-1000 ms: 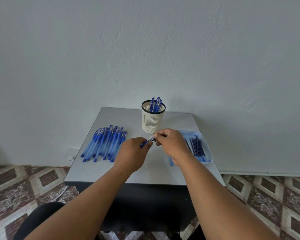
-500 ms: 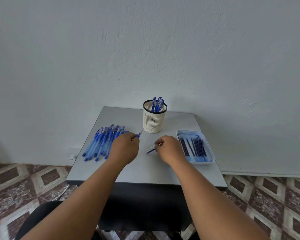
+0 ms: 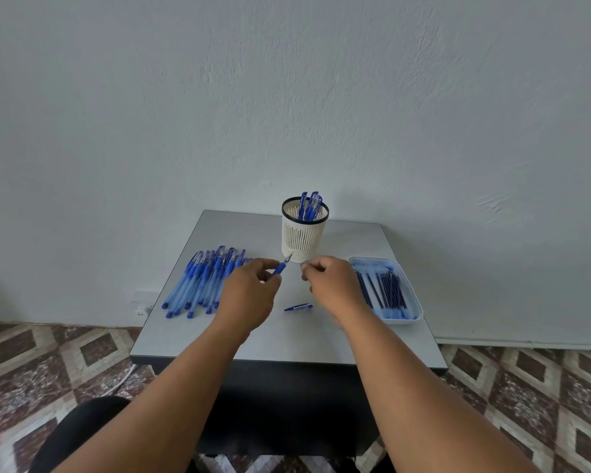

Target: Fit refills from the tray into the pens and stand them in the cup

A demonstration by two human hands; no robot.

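My left hand [image 3: 249, 295] grips an uncapped blue pen [image 3: 280, 268], its tip pointing up and right toward the cup. My right hand [image 3: 331, 285] hovers just right of that tip with curled fingers, and I see nothing between them. A blue pen cap [image 3: 298, 307] lies on the table below both hands. The white slotted cup [image 3: 304, 237] stands at the back with a few blue pens [image 3: 309, 208] upright in it. Several dark refills [image 3: 386, 285] lie in the pale blue tray [image 3: 413, 302] on the right.
A row of several capped blue pens [image 3: 203, 281] lies on the left of the grey table [image 3: 287, 346], partly behind my left hand. The table stands against a white wall. Patterned floor tiles [image 3: 526, 387] surround it.
The right hand has laid the cap on the table and risen toward the pen tip. The left hand has shifted right with the pen.
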